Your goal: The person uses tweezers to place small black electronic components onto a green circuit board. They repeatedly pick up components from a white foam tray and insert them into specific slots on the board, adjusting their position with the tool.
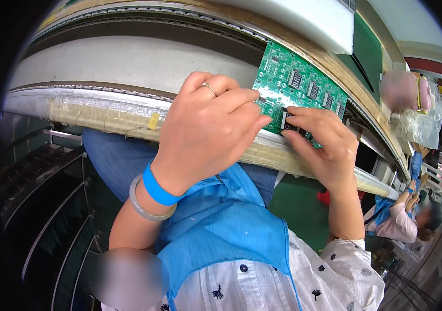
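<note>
While steadying the green circuit board (304, 85) on the conveyor's taped edge (112, 120), left hand (208, 132) pinching a small part at its rim, right hand (324, 145) pressing fingertips onto a black display block (287, 123).

The flat rectangular circuit board (304, 85) is bright green with white markings and small black display blocks. The stretchy wrist strap (159, 189) is vivid blue, right next to a pale grey-green stone bangle (146, 207). The thin apron (226, 223) is sky blue over a white short-sleeved shirt (330, 280) dotted with little dark navy motifs.
</note>
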Available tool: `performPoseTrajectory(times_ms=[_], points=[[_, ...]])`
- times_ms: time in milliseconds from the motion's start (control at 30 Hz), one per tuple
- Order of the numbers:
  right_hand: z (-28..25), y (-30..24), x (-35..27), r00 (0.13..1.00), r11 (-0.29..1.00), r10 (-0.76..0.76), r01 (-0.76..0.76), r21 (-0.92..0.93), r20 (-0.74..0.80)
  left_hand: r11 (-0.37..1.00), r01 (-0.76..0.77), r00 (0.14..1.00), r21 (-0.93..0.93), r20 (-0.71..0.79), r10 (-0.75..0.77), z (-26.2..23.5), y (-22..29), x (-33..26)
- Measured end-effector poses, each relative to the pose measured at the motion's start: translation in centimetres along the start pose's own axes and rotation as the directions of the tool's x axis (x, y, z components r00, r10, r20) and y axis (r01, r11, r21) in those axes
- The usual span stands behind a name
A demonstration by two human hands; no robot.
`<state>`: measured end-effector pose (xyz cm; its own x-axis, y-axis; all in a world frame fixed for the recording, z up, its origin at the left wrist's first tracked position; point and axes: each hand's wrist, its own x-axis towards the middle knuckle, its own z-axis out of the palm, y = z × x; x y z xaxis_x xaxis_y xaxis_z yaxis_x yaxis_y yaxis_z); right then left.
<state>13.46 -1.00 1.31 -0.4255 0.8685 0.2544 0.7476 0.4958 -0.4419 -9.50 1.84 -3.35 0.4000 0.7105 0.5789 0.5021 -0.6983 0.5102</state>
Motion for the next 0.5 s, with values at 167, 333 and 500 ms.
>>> performPoseTrajectory(times_ms=[167, 333, 500], points=[[0.00, -0.17, 0.45, 0.996, 0.984, -0.078, 0.082, -0.160, 0.035, 1.000, 0.009, 1.000, -0.006, 0.015, -0.009, -0.07, 0.00, -0.08], [0.09, -0.25, 0.45, 0.996, 0.980, -0.082, 0.084, -0.181, 0.018, 1.000, 0.012, 0.999, 0.005, 0.034, -0.013, -0.15, 0.00, -0.13], [0.17, -0.02, 0.33, 0.997, 0.982, -0.081, 0.081, -0.171, 0.008, 1.000, 0.014, 0.999, 0.018, 0.046, -0.015, -0.13, 0.07, -0.21]])
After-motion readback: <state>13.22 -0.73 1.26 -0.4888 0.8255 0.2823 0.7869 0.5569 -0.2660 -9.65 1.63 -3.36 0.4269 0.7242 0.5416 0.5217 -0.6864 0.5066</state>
